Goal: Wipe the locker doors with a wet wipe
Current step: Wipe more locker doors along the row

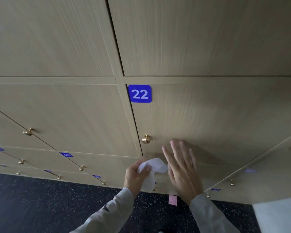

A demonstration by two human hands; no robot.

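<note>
We've got the wipe [151, 170] bunched in our left hand [136, 174], grip pinched round it, just below door 22 [208, 118]. Right hand [183, 169] is flat and holding nothing, near the knob [146, 139]. Probably best to spread the wipe flat first, then do long overlapping strokes round that knob.

This is a locker room, such as in a gym or a changing area. A wall of wood-look locker doors [208, 115] fills most of the frame, each with a small brass knob [146, 139] and a blue number plate [139, 93]. At the bottom lies dark speckled rubber floor [40, 207].
</note>
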